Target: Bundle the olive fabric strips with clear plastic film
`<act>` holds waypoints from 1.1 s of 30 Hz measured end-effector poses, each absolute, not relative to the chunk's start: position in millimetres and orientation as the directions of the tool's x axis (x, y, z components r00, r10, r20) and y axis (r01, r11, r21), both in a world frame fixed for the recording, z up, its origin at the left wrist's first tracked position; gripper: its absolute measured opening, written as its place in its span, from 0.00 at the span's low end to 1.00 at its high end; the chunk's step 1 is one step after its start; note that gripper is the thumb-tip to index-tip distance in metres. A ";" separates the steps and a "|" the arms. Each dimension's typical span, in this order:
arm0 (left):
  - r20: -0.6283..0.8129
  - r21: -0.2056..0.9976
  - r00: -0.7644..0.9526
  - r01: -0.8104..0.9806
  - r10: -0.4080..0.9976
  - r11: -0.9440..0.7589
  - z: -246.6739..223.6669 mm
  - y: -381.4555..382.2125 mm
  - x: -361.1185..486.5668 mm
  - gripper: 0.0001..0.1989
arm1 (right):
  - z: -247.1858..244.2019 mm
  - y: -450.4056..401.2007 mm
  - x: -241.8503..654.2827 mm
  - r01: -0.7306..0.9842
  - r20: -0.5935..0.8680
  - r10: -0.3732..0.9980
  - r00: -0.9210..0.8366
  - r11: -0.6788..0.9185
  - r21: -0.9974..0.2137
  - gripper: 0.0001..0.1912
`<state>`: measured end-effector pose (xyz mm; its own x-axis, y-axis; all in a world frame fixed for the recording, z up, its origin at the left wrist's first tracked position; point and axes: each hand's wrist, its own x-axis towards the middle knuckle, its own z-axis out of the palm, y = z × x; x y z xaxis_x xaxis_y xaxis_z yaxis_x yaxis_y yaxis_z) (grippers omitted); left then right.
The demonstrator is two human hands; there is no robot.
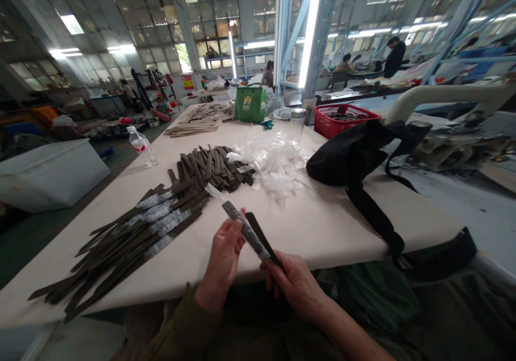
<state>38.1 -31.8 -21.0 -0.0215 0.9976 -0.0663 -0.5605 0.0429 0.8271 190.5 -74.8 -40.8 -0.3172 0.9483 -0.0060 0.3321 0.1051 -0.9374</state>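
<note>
Near the table's front edge, my left hand [223, 261] pinches the upper part of a dark strip [246, 232] that has clear plastic round it. A loose plastic end sticks out past the strip's tip. My right hand [293, 280] is closed round the lower ends of this strip and a second dark strip [260, 232], which stands apart from it at the top. To the left lies a bundle of long dark strips [116, 259] with plastic round parts of them. Behind are a pile of short dark strips [209, 164] and a heap of clear plastic pieces [278, 162].
A plastic bottle [143, 147] leans at the table's left edge. A black bag [346, 154] with straps lies right, before a red basket [342, 119]. A green bag [250, 104] and a clear jar [297, 124] stand behind. Several people are in the background.
</note>
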 end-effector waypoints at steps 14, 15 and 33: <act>-0.091 0.776 -0.053 -0.630 0.994 0.037 -5.7 -17.0 29.9 0.14 | -39.9 -71.0 190.0 0.389 0.029 0.948 -0.316 0.158 -0.907 0.15; -0.108 0.789 -0.022 -0.609 0.994 0.072 -7.5 -17.7 31.8 0.13 | -40.6 -69.8 189.5 0.395 0.037 0.952 -0.302 0.161 -0.905 0.15; -0.144 0.799 0.009 -0.588 0.990 0.122 -29.9 -32.2 41.0 0.15 | -50.2 -68.7 186.0 0.382 -0.018 0.947 -0.321 0.112 -0.917 0.18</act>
